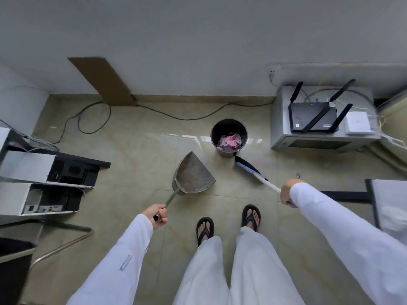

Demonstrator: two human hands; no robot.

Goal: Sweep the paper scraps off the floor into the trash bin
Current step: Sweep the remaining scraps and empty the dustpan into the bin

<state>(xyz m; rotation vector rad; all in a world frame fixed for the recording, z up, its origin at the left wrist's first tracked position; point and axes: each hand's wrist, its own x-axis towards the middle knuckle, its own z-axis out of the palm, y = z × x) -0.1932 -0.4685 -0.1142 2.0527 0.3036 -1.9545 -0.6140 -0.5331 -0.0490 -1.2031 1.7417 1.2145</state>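
Pink scraps [230, 140] deep in bin [217, 128]; right hand [286, 192] wraps broom [251, 169], fingers hidden.

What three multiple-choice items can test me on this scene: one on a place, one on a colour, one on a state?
1. Where does the head of the broom lie?
A. beside the trash bin
B. against the wall
C. between the feet

2. What colour are most paper scraps in the bin?
A. green
B. pink
C. yellow

3. In what state is the dustpan?
A. full of scraps
B. lying unheld
C. empty, its handle gripped by the left hand

Answers: A, its bristles lie next to the bin; B, the heap inside is pink; C, its grey inside is bare and fingers curl round the handle.
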